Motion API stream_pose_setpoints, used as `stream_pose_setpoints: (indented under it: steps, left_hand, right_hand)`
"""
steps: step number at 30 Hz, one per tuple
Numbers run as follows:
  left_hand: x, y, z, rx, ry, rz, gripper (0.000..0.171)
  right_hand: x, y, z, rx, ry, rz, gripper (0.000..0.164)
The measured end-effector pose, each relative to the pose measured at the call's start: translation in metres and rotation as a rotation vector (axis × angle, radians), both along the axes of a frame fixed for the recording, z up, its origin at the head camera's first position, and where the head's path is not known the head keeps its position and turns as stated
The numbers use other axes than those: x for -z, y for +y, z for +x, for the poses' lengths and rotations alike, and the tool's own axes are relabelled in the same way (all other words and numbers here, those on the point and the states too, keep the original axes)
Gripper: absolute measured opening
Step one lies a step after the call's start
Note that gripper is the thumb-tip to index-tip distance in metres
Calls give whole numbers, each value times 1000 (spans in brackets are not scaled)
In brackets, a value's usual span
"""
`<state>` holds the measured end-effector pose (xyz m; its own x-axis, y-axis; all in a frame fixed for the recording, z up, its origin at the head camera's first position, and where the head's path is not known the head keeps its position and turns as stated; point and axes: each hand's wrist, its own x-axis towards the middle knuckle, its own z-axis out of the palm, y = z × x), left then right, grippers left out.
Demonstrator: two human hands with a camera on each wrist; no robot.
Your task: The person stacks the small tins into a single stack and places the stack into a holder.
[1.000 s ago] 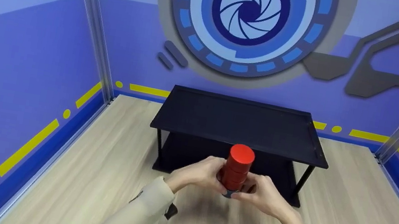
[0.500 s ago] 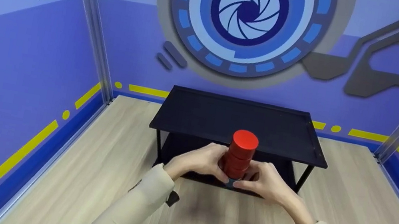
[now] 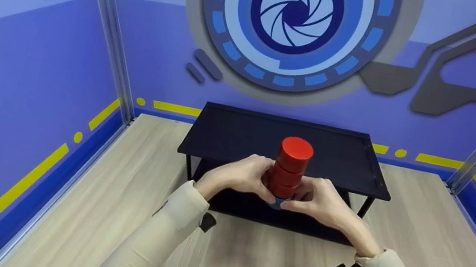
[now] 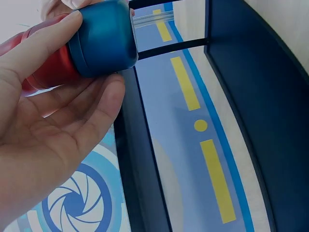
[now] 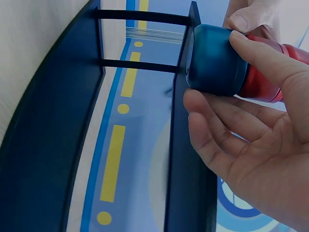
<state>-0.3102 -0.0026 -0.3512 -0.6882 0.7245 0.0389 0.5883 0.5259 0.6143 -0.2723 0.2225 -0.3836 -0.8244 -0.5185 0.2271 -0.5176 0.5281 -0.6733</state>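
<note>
Upright between my two hands stands a stack of round metal tins, with red tins (image 3: 292, 164) on top and a blue tin (image 4: 105, 38) at the bottom. My left hand (image 3: 244, 177) grips the stack from the left, its thumb on the blue tin near the seam. From the other side my right hand (image 3: 326, 207) holds it low down, thumb across the blue tin and fingers curved underneath and behind. In the head view the stack overlaps the front edge of a black two-tier rack (image 3: 242, 136). Both wrist views show the blue tin's base close to the rack's upper shelf.
The rack's lower shelf (image 3: 235, 205) lies behind and below my forearms. Thin posts (image 3: 365, 207) join its two tiers. Around it spreads a wood-grain tabletop (image 3: 143, 151), bounded by a printed blue wall (image 3: 150, 51) with metal corner profiles.
Both hands have raised the stack of tins together and carried it forward, from in front of the rack's lower shelf to over the upper shelf's front edge. The rack stays put.
</note>
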Motion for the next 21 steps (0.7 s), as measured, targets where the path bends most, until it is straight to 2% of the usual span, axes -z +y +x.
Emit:
stream_pose_setpoints:
  steps: [12,21]
  left_hand:
    - [-22,-1,-11,13,-2,0,50]
    - [-31,1,-25,26,-29,42,50]
  right_hand:
    - [-19,-2,-8,29,11,-22,41]
    - [-30,-3,-19,58,12,-31,42]
